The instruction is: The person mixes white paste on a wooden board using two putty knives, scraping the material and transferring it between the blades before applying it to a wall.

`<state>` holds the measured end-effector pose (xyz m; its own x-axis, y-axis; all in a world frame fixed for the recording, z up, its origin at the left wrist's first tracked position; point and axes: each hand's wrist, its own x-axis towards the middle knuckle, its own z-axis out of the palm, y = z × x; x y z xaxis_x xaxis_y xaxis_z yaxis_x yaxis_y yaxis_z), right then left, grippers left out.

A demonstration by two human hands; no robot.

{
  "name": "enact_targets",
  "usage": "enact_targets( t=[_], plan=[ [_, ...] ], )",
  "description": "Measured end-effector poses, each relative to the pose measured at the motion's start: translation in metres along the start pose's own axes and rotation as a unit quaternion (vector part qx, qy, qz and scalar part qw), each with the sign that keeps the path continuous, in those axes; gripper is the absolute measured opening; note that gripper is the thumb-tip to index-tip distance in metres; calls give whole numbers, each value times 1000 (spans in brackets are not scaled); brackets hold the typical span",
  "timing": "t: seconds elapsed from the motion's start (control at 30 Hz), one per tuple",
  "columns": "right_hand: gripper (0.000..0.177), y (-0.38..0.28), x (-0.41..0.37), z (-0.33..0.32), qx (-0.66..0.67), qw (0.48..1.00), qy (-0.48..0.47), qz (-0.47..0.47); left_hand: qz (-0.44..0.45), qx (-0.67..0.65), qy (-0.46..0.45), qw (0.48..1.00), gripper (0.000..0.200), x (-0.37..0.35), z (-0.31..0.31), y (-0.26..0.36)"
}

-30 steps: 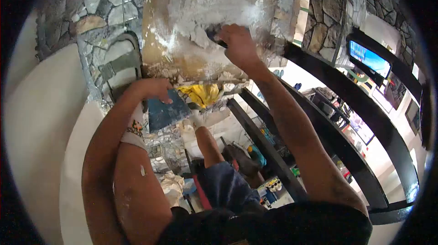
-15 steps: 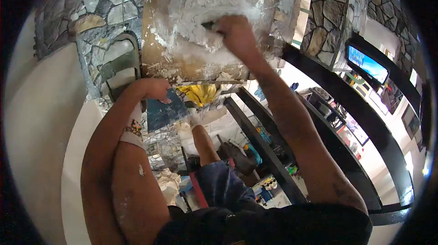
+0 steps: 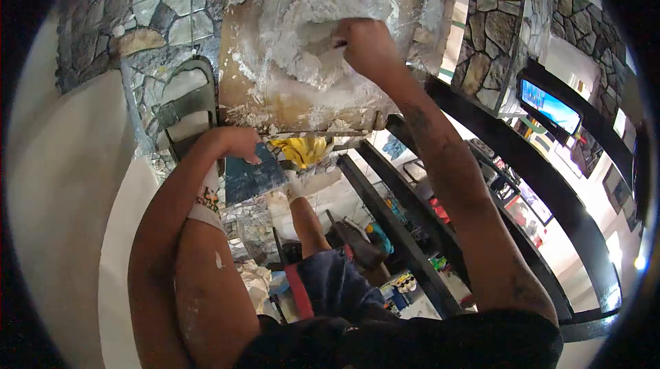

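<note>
Right hand [image 3: 368, 42] up over the board [image 3: 240, 108], fist closed, the grip wrapped around a flat blade [image 3: 320, 36] whose outline melts into the grey at this angle; a dark bit shows at the knuckles, the rest is hard to make out. It's right in the paste [image 3: 330, 1], a pale, lumpy heap in the middle of the board, thick and ridged where it's piled, thinning to chalky smears outward. That closed fist looks like a choice for pressure: the blade needs pushing through something this stiff. Down at the near edge, left hand [image 3: 240, 142], narrow grip, fingers hooked over the top of a plate [image 3: 254, 180], dark blue, flat, straight-sided, thinly scuffed with white. The left arm lies along the bent leg, probably to steady the plate just below the board and handy to the paste. The board itself is brown and crusted with dried flecks, broad enough, it seems, to catch the spill. Beside the plate, a crumpled yellow cloth [image 3: 302, 151], soft and creased, perhaps plastic; I can't tell. Left of the board stands a chair [image 3: 182, 104], curved and dull green, against rough, irregular stone [image 3: 141, 40] with pale joints.
</note>
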<state>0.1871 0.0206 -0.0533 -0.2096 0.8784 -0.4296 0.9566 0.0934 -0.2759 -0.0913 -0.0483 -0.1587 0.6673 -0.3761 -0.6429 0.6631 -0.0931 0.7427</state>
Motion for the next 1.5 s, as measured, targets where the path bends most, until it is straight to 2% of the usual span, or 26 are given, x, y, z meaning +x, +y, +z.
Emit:
enact_targets(
  t=[0.1, 0.13, 0.2, 0.23, 0.27, 0.37, 0.4, 0.5, 0.53, 0.63, 0.67, 0.77, 0.8, 0.9, 1.0, 1.03, 1.07, 1.1, 1.17, 1.2, 1.27, 1.3, 1.37, 1.4, 1.5],
  plan=[
    [22, -18, 0, 27, 8, 998, 54, -8, -80, -7, -71, 994, 40, -1, -7, 13],
    [24, -18, -5, 39, -54, 995, 67, -45, -71, -13, -39, 997, 41, -5, -6, 14],
    [24, -6, -9, 38, -42, 996, 39, -66, -56, -26, 32, 998, 44, -15, -4, 14],
    [25, -2, -14, 35, -36, 996, 21, -74, -50, -14, 27, 998, 45, -13, -2, 10],
    [27, 7, -5, 30, -11, 999, 0, -41, -42, -1, 21, 999, 45, -7, 1, 6],
    [29, -15, 10, 9, -19, 998, 48, -25, -45, 24, -11, 999, 46, -8, -9, 12],
    [29, -20, 7, 25, 9, 992, 112, -51, -48, 30, -30, 998, 47, -10, -8, 18],
    [28, -15, -23, 41, -27, 974, 157, -160, -10, 47, 36, 998, 45, -6, 0, 4],
    [26, -10, -23, 39, -37, 990, 78, -111, -12, 57, 26, 998, 45, -4, 0, 2],
    [25, -4, -2, 12, -14, 999, -27, -23, -11, 58, -1, 998, 45, 7, 5, -3],
    [25, -10, 3, 16, 1, 996, 56, -70, -9, 43, -6, 999, 45, 8, 5, -8],
    [22, -31, -6, 43, 11, 987, 131, -88, 10, 34, 18, 999, 43, 2, 6, -6],
    [19, -28, -14, 47, -7, 992, 79, -94, 19, 41, 34, 998, 43, -2, 2, -3],
    [20, -16, -32, 44, 3, 990, 70, -119, -19, 50, 14, 998, 41, 0, 1, 2],
    [24, -1, -17, 22, -32, 996, -21, -76, 22, -68, 1, 997, 39, -7, -4, 9],
    [24, -1, -14, 17, -46, 996, -47, -66, 33, -75, 20, 996, 40, -10, -6, 13],
    [24, -2, -14, 14, -71, 994, -17, -87, 42, -82, 39, 995, 40, -13, -8, 16],
    [23, -2, -12, 11, -104, 989, -27, -97, 50, -90, 58, 993, 41, -18, -11, 21],
    [23, -4, -11, 2, -168, 978, -51, -116, 40, -70, 93, 992, 54, -36, -22, 37],
    [21, -5, -12, -6, -162, 978, -79, -105, 37, -57, 113, 991, 61, -46, -32, 47],
    [21, -1, -18, -18, -139, 983, -75, -98, 69, -121, 162, 977, 58, -70, -51, 67],
    [21, 0, -23, -22, -127, 985, -74, -94, 72, -110, 246, 960, 55, -80, -55, 76],
    [22, 3, -32, -30, -99, 989, -104, -32, 79, -82, 410, 905, 50, -94, -61, 90],
    [24, 4, -37, -34, -85, 989, -118, -2, 83, -78, 442, 890, 50, -97, -65, 95],
    [30, 3, -62, -45, 155, 975, -64, 144, 78, -74, 525, 844, 47, -97, -72, 113]
  ],
)
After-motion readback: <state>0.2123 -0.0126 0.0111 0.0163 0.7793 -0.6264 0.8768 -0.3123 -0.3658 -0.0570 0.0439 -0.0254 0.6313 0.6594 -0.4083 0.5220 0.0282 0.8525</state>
